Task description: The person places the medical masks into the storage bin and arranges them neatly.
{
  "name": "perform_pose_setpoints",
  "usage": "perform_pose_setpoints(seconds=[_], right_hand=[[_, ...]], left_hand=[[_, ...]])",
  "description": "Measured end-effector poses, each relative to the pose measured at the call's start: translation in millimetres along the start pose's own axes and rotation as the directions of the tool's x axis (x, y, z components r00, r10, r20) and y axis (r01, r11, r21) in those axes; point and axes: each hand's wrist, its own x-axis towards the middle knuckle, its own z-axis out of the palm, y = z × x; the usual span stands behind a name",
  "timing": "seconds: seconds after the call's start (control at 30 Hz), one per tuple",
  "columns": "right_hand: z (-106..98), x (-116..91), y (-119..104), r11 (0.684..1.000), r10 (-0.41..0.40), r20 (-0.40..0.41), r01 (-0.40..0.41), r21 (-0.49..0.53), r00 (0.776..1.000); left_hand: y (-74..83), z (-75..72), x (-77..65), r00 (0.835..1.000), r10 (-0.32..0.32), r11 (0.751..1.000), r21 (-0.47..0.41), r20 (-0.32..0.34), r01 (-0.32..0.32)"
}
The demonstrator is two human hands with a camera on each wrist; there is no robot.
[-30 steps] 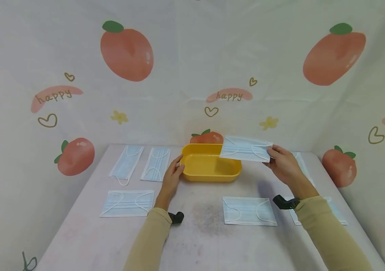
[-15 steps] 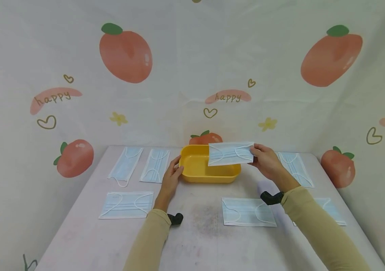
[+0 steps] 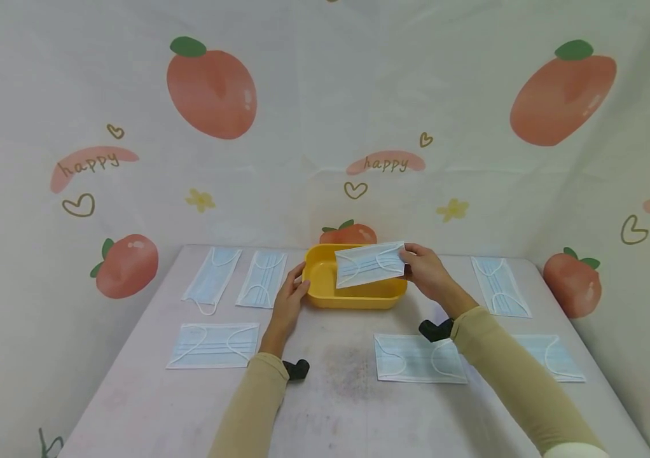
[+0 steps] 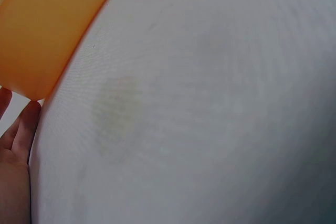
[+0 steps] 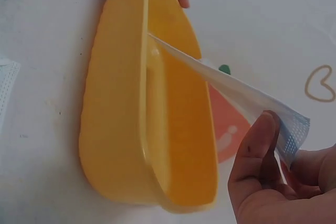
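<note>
A yellow plastic basket stands near the back of the table. My left hand holds its left end, thumb toward the near side and fingers toward the far side; fingertips meet the wall in the left wrist view. My right hand pinches one short end of a pale blue face mask between thumb and fingers. That mask hangs tilted over the basket, its free end lower and to the left. In the right wrist view the mask is seen nearly edge-on, reaching across the basket's opening.
On the left of the table lie several masks: one at the back, a second mask beside it and a nearer mask. To the right are a front mask, a back mask and a mask partly under the right sleeve.
My right hand has carried the mask leftward from the basket's right side to over its opening, and the mask's free end has dipped. My left hand has stayed at the basket.
</note>
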Motion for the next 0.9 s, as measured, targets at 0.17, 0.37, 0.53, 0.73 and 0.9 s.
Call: perform_pose_setpoints(seconds=[0.17, 0.37, 0.53, 0.73, 0.9], right_hand=[[9.5, 6.1, 4.0, 0.999, -0.001, 0.008, 0.001, -0.036, 1.000], [21.3, 11.0, 7.9, 0.999, -0.002, 0.011, 0.002, -0.037, 1.000], [29.5, 17.2, 12.3, 1.000, 0.004, 0.017, -0.004, -0.019, 1.000], [38.0, 26.2, 19.4, 1.000, 0.021, 0.018, -0.021, -0.019, 1.000], [45.8, 32.5, 23.1, 0.999, 0.035, 0.016, -0.034, -0.015, 0.999]], left_hand=[[-0.8, -0.7, -0.6, 1.000, 0.008, 1.000, -0.015, 0.007, -0.008], [-1.8, -0.4, -0.4, 1.000, 0.025, 0.999, -0.022, 0.014, -0.025], [-2.7, 0.5, 0.9, 1.000, 0.022, 1.000, -0.012, 0.005, -0.022], [-2.5, 1.0, 1.2, 1.000, 0.017, 1.000, 0.001, -0.001, -0.017], [-1.6, 0.6, 0.3, 1.000, 0.021, 1.000, 0.002, -0.011, -0.021]])
